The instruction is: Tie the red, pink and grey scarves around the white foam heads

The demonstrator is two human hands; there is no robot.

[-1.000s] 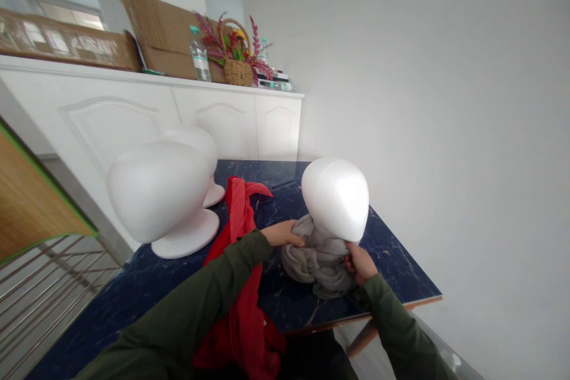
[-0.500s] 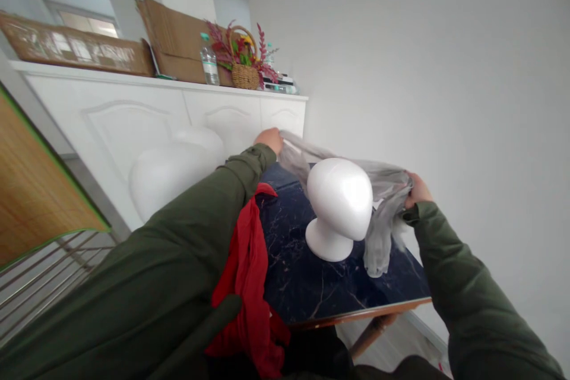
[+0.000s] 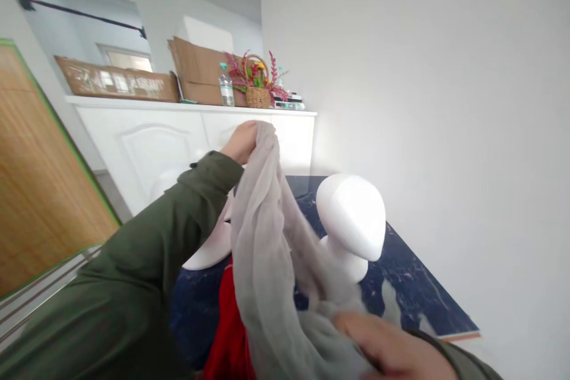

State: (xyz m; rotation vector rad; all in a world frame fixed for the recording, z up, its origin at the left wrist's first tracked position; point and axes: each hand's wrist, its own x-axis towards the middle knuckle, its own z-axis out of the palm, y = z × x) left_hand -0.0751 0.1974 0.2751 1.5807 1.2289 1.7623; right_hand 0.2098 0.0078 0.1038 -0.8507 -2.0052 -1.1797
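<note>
A long sheer grey scarf (image 3: 262,237) hangs between my two hands. My left hand (image 3: 243,141) is raised at the middle of the view and grips the scarf near its top. Low at the right, my right hand (image 3: 392,344), blurred by motion, is closed on the lower part of the cloth. Behind the scarf and to its right stands a white foam mannequin head (image 3: 351,214) on the dark blue marbled table (image 3: 414,273). A red cloth (image 3: 227,320) lies under the scarf at the lower left, partly covered by it.
A second white mannequin head (image 3: 209,252) is mostly hidden behind my left forearm. Cardboard boxes (image 3: 133,84), a water bottle (image 3: 226,86) and a flower basket (image 3: 258,97) stand on the white cabinet (image 3: 155,145). A wooden board (image 3: 40,178) with a green edge is at the left.
The scarf, stretched behind the mannequin head before, is now in front and to its left. My right hand has come down toward me; my left hand has shifted slightly left. The view has tilted.
</note>
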